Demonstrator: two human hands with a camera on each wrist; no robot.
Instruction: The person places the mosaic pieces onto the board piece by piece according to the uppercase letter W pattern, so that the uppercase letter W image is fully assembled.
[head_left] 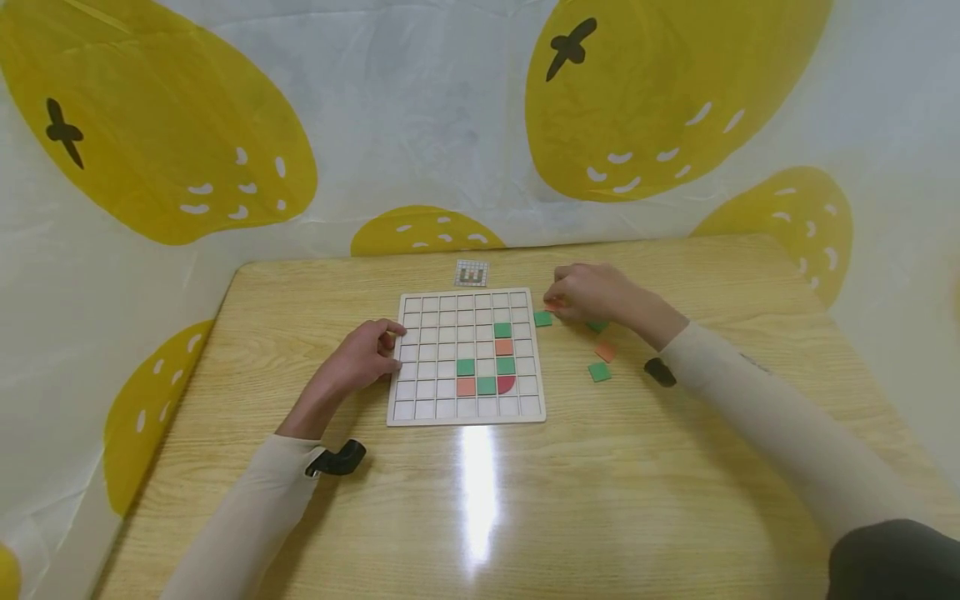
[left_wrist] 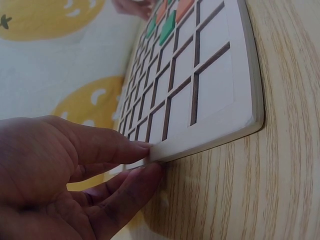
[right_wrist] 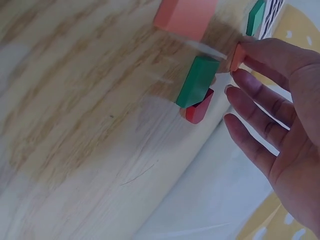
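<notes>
Nearest on the wood-grain table [head_left: 585,483], the white grid board [head_left: 429,350] lies flat in front of the person, presumably within easy reach of both hands. A row toward its near side holds an orange square tile [head_left: 467,387], a green square tile [head_left: 487,385] and a red quarter-round tile [head_left: 506,384]; more green and orange squares sit in cells farther up, each apparently kept in place by the raised grid lines.

The left hand [head_left: 362,357] touches the board's left rim with thumb and forefinger spread apart, likely to steady it.

To the board's right lie a loose green tile [head_left: 599,372] and, just past it, a loose orange tile [head_left: 605,352], probably put there to be handy for the right hand [head_left: 596,292]. That hand pinches a small orange tile [right_wrist: 237,57] between thumb and forefinger, its other fingers loosely spread. The pinched piece is at the very fingertips, off the board, beyond its right rim; such a light hold would suit a thin piece. The right wrist view also shows a loose red tile [right_wrist: 200,109] close to a green one, apart from the fingers.

Farther off, a patterned card [head_left: 472,273] lies past the board's far edge, perhaps so that it covers no cells
</notes>
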